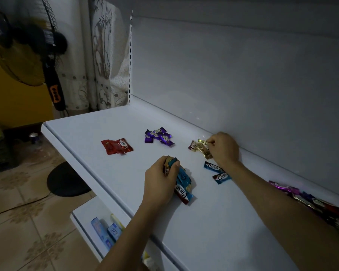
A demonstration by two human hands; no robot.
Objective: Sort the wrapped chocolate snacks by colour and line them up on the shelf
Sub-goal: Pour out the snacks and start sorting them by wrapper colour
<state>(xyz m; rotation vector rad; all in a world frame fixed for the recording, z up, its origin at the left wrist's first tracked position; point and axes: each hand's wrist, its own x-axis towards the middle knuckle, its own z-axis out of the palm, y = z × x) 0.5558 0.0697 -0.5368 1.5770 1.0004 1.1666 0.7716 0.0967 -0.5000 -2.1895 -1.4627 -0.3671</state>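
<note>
Snacks in blue wrappers [181, 177] sit gripped in the left hand [160, 179], long axes running far-left to near-right. The right hand [225, 149] pinches a gold snack [203, 142] lying left-right.

Glossy foil-like snack wrappers [158, 136] on a smooth, semi-gloss white shelf [110, 124].

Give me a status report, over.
Left hand grips a bunch of snacks. Right hand pinches a gold snack. Red pile, purple pile sorted. Nothing blocking.
</note>
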